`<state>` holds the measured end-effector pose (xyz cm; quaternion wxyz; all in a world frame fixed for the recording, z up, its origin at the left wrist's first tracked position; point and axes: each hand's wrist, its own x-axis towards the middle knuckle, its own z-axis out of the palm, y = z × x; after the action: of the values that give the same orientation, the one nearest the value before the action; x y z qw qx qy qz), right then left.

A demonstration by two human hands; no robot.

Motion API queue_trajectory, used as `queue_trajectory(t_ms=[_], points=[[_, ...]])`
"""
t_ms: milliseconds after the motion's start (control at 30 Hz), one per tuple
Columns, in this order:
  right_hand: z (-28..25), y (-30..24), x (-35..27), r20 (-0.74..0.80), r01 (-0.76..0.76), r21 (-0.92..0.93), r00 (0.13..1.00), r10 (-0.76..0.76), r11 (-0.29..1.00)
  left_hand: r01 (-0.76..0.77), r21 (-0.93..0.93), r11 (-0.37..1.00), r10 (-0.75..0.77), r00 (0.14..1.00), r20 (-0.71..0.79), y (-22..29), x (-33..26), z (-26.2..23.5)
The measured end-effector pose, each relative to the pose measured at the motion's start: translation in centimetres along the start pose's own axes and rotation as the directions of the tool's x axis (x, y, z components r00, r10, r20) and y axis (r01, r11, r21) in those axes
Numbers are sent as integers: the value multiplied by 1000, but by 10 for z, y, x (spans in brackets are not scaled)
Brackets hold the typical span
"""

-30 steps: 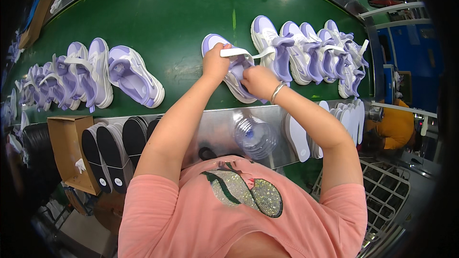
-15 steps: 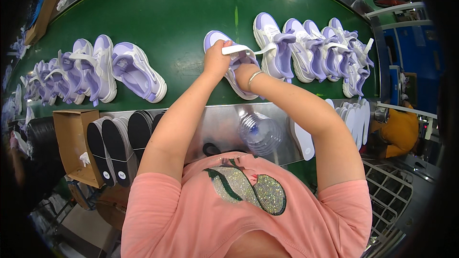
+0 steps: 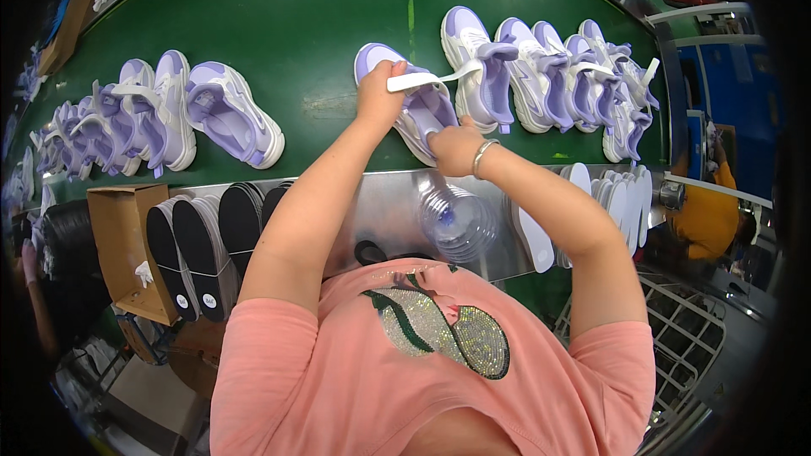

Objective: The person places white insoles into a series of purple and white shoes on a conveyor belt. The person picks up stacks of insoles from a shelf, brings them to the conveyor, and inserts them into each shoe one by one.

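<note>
A white and lilac sneaker (image 3: 428,110) rests on the green work surface (image 3: 321,25), toe pointing away from me. My left hand (image 3: 379,95) is closed round its left side near the toe, thumb by the white strap (image 3: 412,82) that lies across the opening. At the heel, my right hand (image 3: 457,149) grips the collar, with the thumb over the inside edge; its other fingers are partly hidden. The lilac lining shows between my hands. Just right of this shoe stands another sneaker (image 3: 470,51) of the same kind.
Similar sneakers line both sides, the nearest left one being a single shoe (image 3: 235,114). Along the metal ledge (image 3: 384,203) are black insoles (image 3: 203,245), a cardboard box (image 3: 127,245), a clear plastic bottle (image 3: 456,224) and white insoles (image 3: 534,236). A person in orange (image 3: 705,219) is at far right.
My right hand has drawn back from inside the sneaker to its heel edge. My left hand keeps its hold near the toe. The whole view has shifted slightly.
</note>
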<state>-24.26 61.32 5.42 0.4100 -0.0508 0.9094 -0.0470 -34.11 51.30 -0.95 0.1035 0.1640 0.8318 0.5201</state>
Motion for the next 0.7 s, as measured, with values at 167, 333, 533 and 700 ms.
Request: queue_trajectory(t_ms=[167, 333, 533, 700], points=[[5, 6, 2, -145, 51, 8, 988, -49, 999, 83, -102, 991, -78, 996, 48, -8, 3, 0], [-28, 6, -2, -748, 238, -16, 642, -169, 971, 280, -317, 906, -241, 958, 156, -7, 5, -5], [-24, 18, 28, -788, 77, -213, 576, -218, 974, 375, -321, 869, -338, 926, 168, 2, 8, -6], [-31, 16, 27, -797, 122, 37, 603, -44, 992, 368, -348, 862, -298, 924, 239, -16, 11, -1]])
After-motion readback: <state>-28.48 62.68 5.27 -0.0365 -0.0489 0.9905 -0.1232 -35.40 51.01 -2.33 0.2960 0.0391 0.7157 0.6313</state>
